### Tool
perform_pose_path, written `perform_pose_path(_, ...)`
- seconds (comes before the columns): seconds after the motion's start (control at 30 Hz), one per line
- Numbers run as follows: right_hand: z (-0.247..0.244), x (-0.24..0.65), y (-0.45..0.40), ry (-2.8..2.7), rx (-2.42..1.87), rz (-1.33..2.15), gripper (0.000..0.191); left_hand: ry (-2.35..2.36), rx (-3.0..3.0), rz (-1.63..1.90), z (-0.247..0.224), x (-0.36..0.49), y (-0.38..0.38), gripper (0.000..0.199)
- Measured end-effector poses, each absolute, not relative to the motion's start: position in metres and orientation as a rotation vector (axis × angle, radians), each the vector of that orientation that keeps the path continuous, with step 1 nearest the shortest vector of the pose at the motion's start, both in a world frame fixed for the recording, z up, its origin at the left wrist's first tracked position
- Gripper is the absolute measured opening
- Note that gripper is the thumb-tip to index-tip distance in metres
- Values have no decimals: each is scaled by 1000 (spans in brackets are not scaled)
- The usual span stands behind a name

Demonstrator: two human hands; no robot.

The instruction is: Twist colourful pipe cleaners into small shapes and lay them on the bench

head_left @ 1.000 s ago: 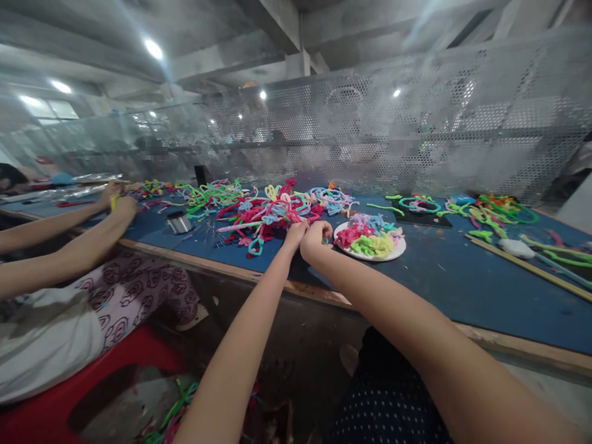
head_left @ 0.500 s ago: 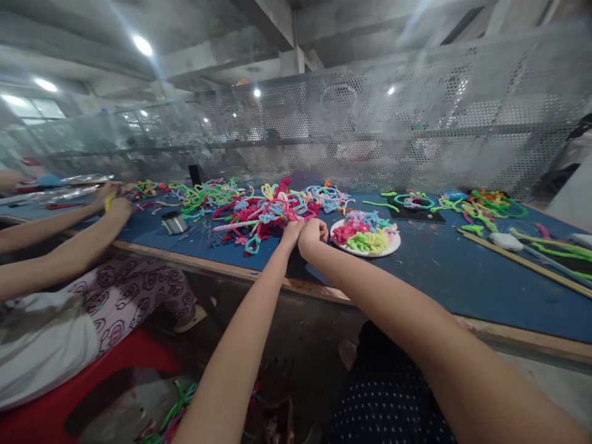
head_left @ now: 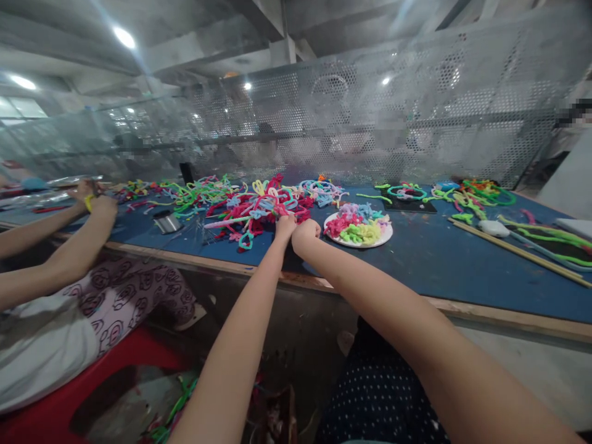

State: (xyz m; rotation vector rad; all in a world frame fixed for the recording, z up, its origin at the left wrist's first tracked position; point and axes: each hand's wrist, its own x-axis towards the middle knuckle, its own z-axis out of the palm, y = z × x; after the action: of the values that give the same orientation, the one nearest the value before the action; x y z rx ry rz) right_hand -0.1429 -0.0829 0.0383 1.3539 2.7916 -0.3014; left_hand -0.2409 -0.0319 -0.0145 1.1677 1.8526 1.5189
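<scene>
My two hands meet over the blue tabletop near its front edge. My left hand point(head_left: 285, 227) is closed, its fingertips at the near side of a pile of fuzzy chenille stems point(head_left: 259, 209) in red, pink, blue and yellow. Pressed close beside it, my right hand point(head_left: 306, 237) is curled with its fingers bent in. The hands themselves hide whatever lies between the fingers. Just right of my right hand, a white plate point(head_left: 386, 238) bears small chenille pieces point(head_left: 356, 225) sorted roughly by colour: pink, blue, green and yellow.
Left of the pile stands a metal-coloured spool point(head_left: 166, 222). A co-worker's hands point(head_left: 95, 197) work at the far left. Green chenille stems point(head_left: 203, 194) lie behind. Thin wooden sticks point(head_left: 518, 253) and a white object point(head_left: 494, 229) lie right. A perforated metal screen point(head_left: 324, 135) backs the table.
The whole view has shifted a little, so things sit slightly further left and higher. My right fingers look more curled in. Both hands stay together at the same place by the pile.
</scene>
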Motion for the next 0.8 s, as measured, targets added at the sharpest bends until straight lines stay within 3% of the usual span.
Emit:
perform_pose_path(0.37,30,-119,-93,2932,1270,-97,34,1383,677,1686,2,-236,-36,30)
perform_pose_path(0.8,28,-109,-93,2990,1180,-141,33,1345,462,1718,-2,-227,-28,31)
